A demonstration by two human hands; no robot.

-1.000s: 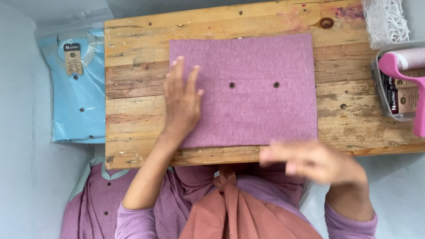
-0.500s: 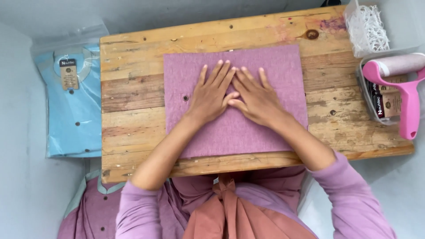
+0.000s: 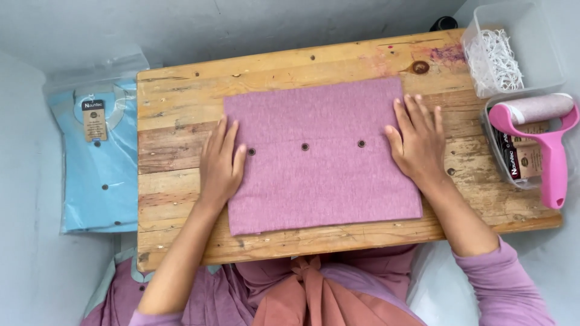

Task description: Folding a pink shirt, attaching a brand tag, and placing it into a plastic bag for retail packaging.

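Both of your hands lie flat on the folded purple garment [image 3: 320, 163] in the middle of the tabletop [image 3: 175, 90]. Your left hand [image 3: 220, 164] presses its left edge and your right hand [image 3: 417, 142] its right edge, fingers straight and slightly apart, gripping nothing. Three dark snaps [image 3: 305, 147] sit in a row between them.

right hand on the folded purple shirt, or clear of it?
Touching. In the head view the right hand lies flat, thumb and palm overlapping the right edge of the folded purple shirt.

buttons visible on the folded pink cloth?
3, in a row across the folded pink cloth: left button beside the left hand, middle button, right button near the right hand. Folds may hide more.
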